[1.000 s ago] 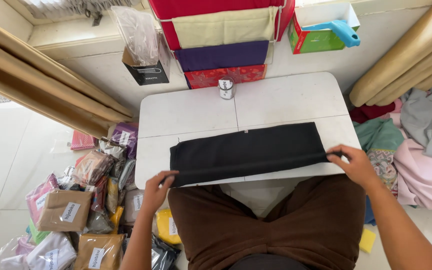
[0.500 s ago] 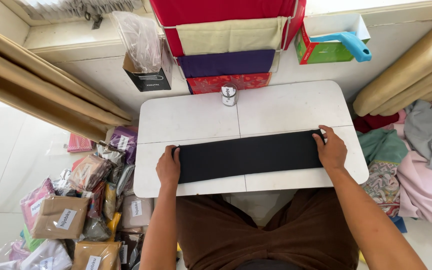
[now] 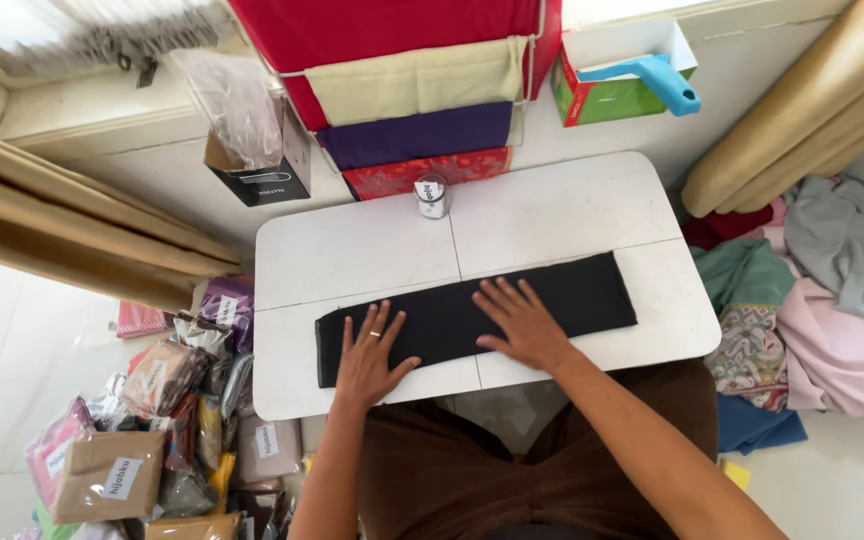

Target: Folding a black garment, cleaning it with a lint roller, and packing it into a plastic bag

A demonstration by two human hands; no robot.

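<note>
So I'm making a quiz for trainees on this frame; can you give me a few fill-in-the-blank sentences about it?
1. Both hands lie flat on a long folded cloth of ____ colour.
2. The cloth lies on a low ____ folding table.
3. A ring shows on the ____ hand, none on the other hand.
4. The small round tin stands at the table's ____ edge.

Missing words: black; white; left; far

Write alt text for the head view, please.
Both hands, left hand and right hand, press flat on a folded black cloth lying along a white table. A small tin stands at the far edge; packaged goods lie on the floor at left.
</note>
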